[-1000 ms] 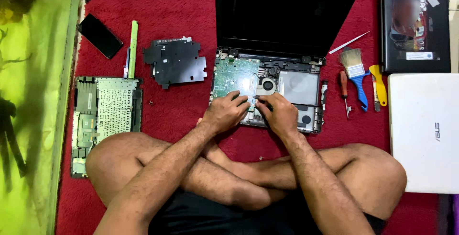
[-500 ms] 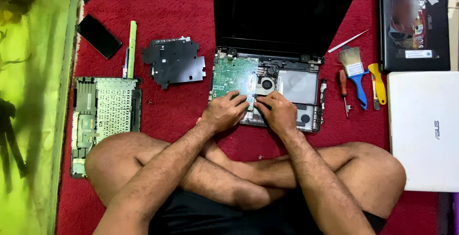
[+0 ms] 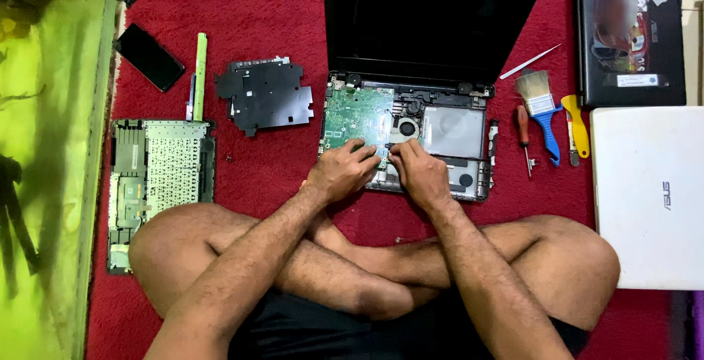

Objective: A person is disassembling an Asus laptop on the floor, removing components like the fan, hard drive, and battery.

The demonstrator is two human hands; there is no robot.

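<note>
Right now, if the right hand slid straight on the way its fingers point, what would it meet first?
The right hand points up and slightly left across the opened laptop base. It would likely meet the round cooling fan first, then the black hinge edge; depth is unclear.

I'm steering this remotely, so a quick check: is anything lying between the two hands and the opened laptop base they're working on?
Nothing visible does. The left hand and right hand both rest directly on the opened laptop base, fingertips meeting near the edge of the green circuit board. The screwdriver and brush lie off to its right.
</note>
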